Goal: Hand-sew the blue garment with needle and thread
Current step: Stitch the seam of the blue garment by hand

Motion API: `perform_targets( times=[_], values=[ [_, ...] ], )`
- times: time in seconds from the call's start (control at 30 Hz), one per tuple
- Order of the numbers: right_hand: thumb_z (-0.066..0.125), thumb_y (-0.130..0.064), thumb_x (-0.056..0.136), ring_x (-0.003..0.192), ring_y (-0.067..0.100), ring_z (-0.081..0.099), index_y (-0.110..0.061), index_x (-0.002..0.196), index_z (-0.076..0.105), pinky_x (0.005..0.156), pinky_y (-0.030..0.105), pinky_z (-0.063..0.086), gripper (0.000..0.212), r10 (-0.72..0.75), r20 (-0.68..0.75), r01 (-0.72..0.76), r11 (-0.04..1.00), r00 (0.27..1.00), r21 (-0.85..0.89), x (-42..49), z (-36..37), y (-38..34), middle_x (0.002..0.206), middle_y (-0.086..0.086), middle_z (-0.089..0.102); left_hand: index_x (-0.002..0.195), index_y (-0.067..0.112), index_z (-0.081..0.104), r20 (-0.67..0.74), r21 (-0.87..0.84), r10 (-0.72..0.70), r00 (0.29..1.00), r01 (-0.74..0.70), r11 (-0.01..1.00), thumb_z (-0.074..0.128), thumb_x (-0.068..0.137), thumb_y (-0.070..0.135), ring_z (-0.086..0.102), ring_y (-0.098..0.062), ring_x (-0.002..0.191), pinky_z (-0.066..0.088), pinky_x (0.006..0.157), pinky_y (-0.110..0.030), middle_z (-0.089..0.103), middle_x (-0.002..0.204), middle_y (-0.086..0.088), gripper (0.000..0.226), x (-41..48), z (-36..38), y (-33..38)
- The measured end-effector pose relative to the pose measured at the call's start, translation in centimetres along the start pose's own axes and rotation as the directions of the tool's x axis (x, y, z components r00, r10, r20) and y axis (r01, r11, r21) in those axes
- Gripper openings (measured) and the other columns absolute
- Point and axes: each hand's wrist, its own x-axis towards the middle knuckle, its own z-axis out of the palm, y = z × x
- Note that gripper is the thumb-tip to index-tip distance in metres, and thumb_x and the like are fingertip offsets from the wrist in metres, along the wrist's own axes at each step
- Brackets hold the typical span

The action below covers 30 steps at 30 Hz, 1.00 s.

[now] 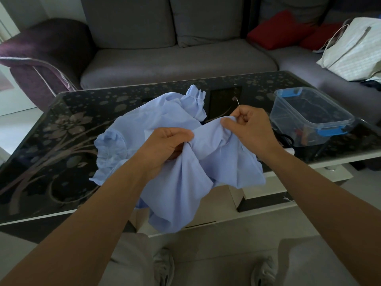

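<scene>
A light blue garment (177, 182) with ruffled sleeves lies bunched over the near edge of the table and hangs down toward my lap. My left hand (165, 147) grips a fold of it near the middle. My right hand (247, 129) pinches the fabric edge with the thumb and holds a thin silver needle (238, 103) between curled fingers, its end sticking up and away. The thread is too fine to make out.
The dark glass table (61, 141) has a floral pattern. A clear plastic box (309, 114) with blue clips stands at the right, with dark scissors (285, 139) beside it. A grey sofa (175, 58), red cushions (278, 29) and a white bag (354, 50) lie beyond.
</scene>
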Motion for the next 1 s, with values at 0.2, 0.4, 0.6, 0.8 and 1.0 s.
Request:
perform_targets(
  times=[0.2, 0.4, 0.6, 0.8, 1.0],
  values=[
    [0.066, -0.016, 0.089, 0.063, 0.011, 0.051, -0.005, 0.079, 0.061, 0.063, 0.015, 0.042, 0.016, 0.041, 0.046, -0.041, 0.999, 0.998, -0.012, -0.1, 0.0, 0.2, 0.069, 0.009, 0.058, 0.070, 0.018, 0.065, -0.101, 0.354, 0.183, 0.978, -0.137, 0.925, 0.070, 0.086, 0.010, 0.057, 0.002, 0.052, 0.046, 0.050, -0.008, 0.064, 0.067, 0.001, 0.019, 0.3, -0.1, 0.0],
    [0.063, -0.014, 0.092, 0.064, 0.009, 0.058, -0.021, 0.106, 0.064, 0.062, 0.010, 0.047, 0.016, -0.003, 0.172, -0.006, 0.999, 0.985, 0.048, -0.1, -0.8, -1.1, 0.074, -0.012, 0.065, 0.073, 0.016, 0.067, -0.049, 0.317, 0.234, 0.971, -0.207, 0.926, 0.070, 0.086, 0.007, 0.058, 0.005, 0.054, 0.048, 0.054, -0.008, 0.065, 0.068, 0.002, 0.016, 0.0, 0.1, 0.0],
    [0.067, -0.024, 0.089, 0.080, 0.024, 0.066, -0.009, 0.107, 0.068, 0.075, 0.030, 0.055, 0.023, -0.092, 0.575, 0.055, 0.995, 0.813, 0.082, -0.8, 0.7, -1.9, 0.092, 0.013, 0.068, 0.076, 0.025, 0.067, 0.101, 0.383, 0.312, 0.945, -0.327, 0.864, 0.066, 0.090, 0.014, 0.062, 0.006, 0.064, 0.049, 0.061, -0.006, 0.067, 0.072, 0.009, 0.018, -0.2, 0.4, -0.1],
    [0.069, -0.024, 0.089, 0.051, 0.003, 0.043, 0.001, 0.070, 0.059, 0.054, 0.013, 0.036, 0.032, -0.091, 0.453, 0.060, 0.995, 0.887, 0.082, -0.9, 1.7, -1.2, 0.055, 0.002, 0.045, 0.096, 0.022, 0.046, 0.053, 0.592, 0.350, 0.935, -0.312, 0.743, 0.082, 0.073, 0.033, 0.049, -0.006, 0.077, 0.039, 0.067, -0.010, 0.050, 0.089, 0.008, 0.044, -0.1, 0.7, -1.4],
    [0.067, -0.020, 0.090, 0.045, -0.001, 0.044, -0.013, 0.058, 0.049, 0.050, 0.009, 0.036, 0.037, -0.050, 0.316, 0.033, 0.998, 0.947, 0.058, -0.8, 2.6, -1.1, 0.051, -0.005, 0.042, 0.096, 0.023, 0.037, -0.045, 0.907, 0.549, 0.835, -0.196, 0.373, 0.057, 0.083, 0.063, 0.048, -0.008, 0.080, 0.033, 0.071, -0.020, 0.047, 0.089, 0.005, 0.047, -1.7, 3.0, -0.5]
  ],
)
